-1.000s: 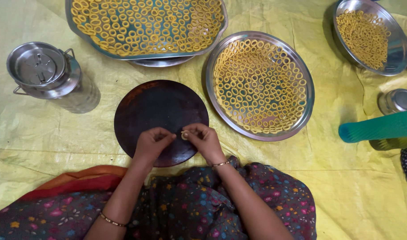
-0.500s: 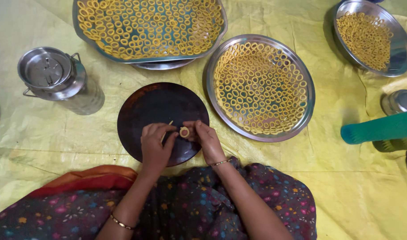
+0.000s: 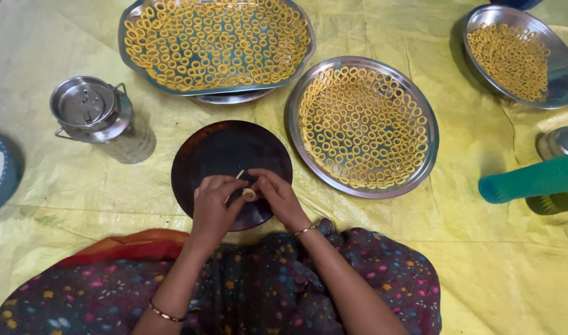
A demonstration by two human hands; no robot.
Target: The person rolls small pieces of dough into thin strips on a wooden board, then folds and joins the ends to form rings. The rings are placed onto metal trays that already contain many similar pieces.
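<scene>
- Head view: my left hand (image 3: 211,208) and right hand (image 3: 278,197) meet over the dark round board (image 3: 217,152), fingertips pinched together on a small dough ring (image 3: 249,194) held between them, just above the board's near edge.
- Just right of the board, a steel plate (image 3: 428,162) packed with rings; a lidded steel can (image 3: 95,115) sits left.

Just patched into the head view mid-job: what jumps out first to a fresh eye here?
The steel trays packed with small yellow dough rings: a round tray right of centre, a larger tray at the top, and another round tray at top right, all on a yellow sheet. At centre, the left hand and right hand meet over a dark round board, pinching one dough ring. A lidded steel can stands at left.
</scene>
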